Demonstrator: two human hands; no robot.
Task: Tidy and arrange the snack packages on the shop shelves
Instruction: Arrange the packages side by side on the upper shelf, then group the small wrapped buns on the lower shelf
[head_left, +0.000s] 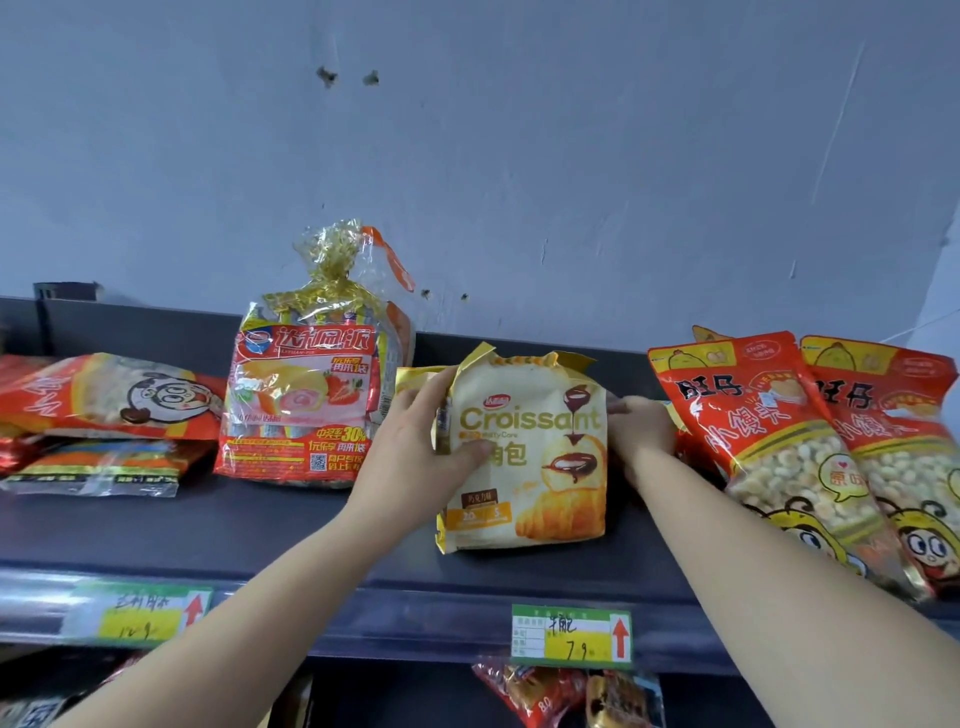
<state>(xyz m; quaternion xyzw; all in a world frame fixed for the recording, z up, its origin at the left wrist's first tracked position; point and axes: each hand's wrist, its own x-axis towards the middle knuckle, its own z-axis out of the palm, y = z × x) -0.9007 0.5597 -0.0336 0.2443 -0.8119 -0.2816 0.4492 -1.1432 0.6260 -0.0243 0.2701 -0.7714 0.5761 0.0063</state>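
Standing upright on the shelf (208, 525), the croissant bag (530, 452) sits between both hands. The left hand (415, 441) grips its left edge, thumb across the front, fingers curled behind. The right hand (641, 426) touches the right edge, its fingers mostly hidden behind the bag, so their curl cannot be told. Pie bag (306, 395) stands just left, red bags (769, 431) lean just right, and a price tag (571, 634) hangs on the rail below.

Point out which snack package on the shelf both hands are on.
The white-and-yellow Croissant bag in the middle: the left hand grips its left edge, the right hand touches its right side.
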